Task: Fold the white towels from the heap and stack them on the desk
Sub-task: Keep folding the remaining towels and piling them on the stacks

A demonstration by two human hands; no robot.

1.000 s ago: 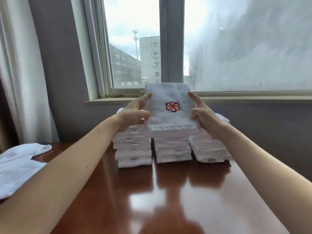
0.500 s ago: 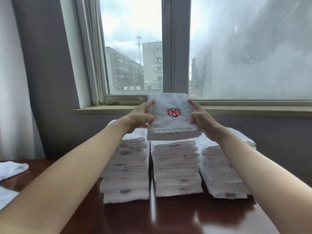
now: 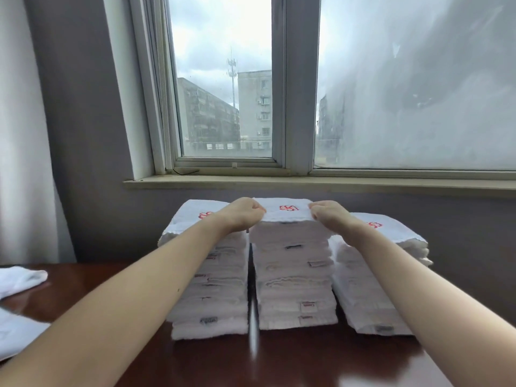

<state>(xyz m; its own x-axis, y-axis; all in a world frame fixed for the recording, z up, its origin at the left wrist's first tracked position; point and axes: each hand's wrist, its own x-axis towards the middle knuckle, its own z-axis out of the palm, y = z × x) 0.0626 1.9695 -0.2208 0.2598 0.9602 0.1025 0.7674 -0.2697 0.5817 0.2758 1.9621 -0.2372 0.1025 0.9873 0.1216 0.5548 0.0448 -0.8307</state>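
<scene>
A folded white towel [image 3: 287, 212] with a red embroidered flower lies on top of the middle stack [image 3: 294, 280] of folded towels. My left hand [image 3: 243, 213] grips its left edge with curled fingers, and my right hand [image 3: 329, 215] grips its right edge the same way. A left stack [image 3: 215, 297] and a right stack [image 3: 371, 289] stand on either side, all three on the dark wooden desk [image 3: 293, 361]. Part of the heap of unfolded white towels [image 3: 19, 280] shows at the far left edge.
Behind the stacks runs a grey wall with a windowsill [image 3: 307, 184] and a window above it. A pale curtain [image 3: 25, 135] hangs at the left. Bare desk surface lies in front of the stacks.
Both hands have lowered the folded towel from above the middle stack down onto its top. The view has moved closer to the stacks.
</scene>
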